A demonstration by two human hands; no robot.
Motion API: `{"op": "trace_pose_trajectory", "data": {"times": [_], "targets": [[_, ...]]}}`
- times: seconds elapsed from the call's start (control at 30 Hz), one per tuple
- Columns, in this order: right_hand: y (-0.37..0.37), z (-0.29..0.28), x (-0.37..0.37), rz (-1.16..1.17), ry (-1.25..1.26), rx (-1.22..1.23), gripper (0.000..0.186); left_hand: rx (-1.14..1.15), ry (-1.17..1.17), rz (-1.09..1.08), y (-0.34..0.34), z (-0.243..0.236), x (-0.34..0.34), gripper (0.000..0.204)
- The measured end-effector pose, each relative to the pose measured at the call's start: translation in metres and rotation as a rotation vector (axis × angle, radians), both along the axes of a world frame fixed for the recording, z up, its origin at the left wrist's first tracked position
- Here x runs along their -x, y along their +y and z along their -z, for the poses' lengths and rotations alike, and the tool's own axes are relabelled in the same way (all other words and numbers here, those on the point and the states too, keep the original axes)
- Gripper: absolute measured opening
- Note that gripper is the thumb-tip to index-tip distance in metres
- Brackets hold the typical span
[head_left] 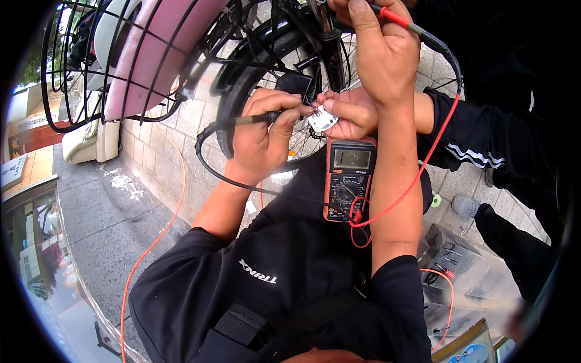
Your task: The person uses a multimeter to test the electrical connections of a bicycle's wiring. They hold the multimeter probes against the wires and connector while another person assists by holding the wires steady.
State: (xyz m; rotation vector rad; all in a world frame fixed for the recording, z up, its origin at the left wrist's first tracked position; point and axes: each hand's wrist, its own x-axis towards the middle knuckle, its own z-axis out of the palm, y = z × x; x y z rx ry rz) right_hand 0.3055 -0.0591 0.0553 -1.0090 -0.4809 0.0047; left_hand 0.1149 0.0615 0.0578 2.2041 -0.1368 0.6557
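Observation:
My left hand (259, 136) pinches a black-wired test probe (251, 119), its tip end at a small white circuit board (322, 120). Another person's hand (354, 115) holds that board between thumb and fingers. Higher up, my right hand (387, 51) is closed around a red test probe (396, 18); where its tip rests I cannot make out. A red-edged multimeter (351, 160) with a screen and dial sits upright against my front, between my arms. The red lead (445, 124) and the black lead (242, 184) both run down to its lower end.
A bicycle wheel (233, 78) stands ahead, with a black wire basket (142, 45) at upper left. An orange cable (175, 212) trails over the pavement at left. The other person's striped black clothing (475, 154) is at right, above a grey tray of tools (463, 257).

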Motion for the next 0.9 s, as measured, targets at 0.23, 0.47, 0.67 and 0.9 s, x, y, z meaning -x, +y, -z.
{"op": "trace_pose_trajectory", "data": {"times": [0.23,0.47,0.67,0.9], "targets": [[-0.001,0.0,0.0,-0.004,0.023,0.023,0.011,0.0,0.039,-0.002,-0.001,0.0,0.002,0.013],[-0.005,-0.003,0.002,0.005,0.014,0.074,0.012,0.034,-0.022,-0.03,-0.003,0.004,-0.002,0.012],[-0.007,-0.002,0.0,0.066,-0.112,0.196,0.015,-0.049,0.058,-0.017,-0.005,-0.006,0.002,0.012],[0.0,-0.005,0.004,0.075,-0.053,0.082,0.015,-0.005,0.06,-0.039,-0.005,-0.007,0.002,0.01]]}}
